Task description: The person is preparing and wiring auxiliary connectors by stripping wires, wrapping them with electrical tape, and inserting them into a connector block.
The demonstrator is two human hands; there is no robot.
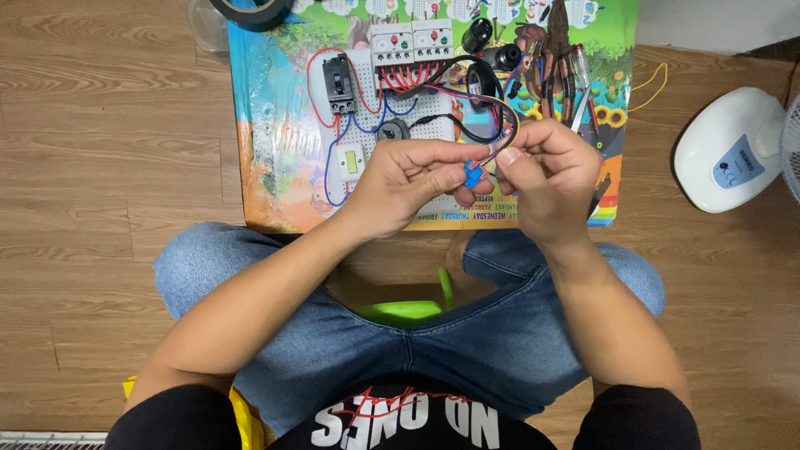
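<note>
You're sitting on the wood floor [100, 167] w/ both hands up over your lap, working one small part between them. Your left hand [400, 187] is pinching its grip together on a small blue connector [472, 176], thumb on top, fingers curled under. Your right hand [546, 179] is closing its grip on the same piece from the other side, fingertips touching the connector & the thin wires [500, 125] coming out of it. Those wires, yellow, purple & black, are looping up & away from the grip to the white perforated board [433, 125] just beyond your knuckles. On that board, farther out from the grip, a black breaker [338, 83] is sitting to the left, w/ two white relay blocks [412, 42] above & red & blue leads running between them. Board is lying on a colourful printed mat [267, 125] on the floor. Beyond your right hand, pliers & screwdrivers [558, 67] are lying on the mat. Well off to the right of the grip a white fan base [733, 150] is standing. A black tape roll [254, 10] is lying at the mat's far left corner. Below the grip, a green stool [400, 311] is showing between your jeans.
</note>
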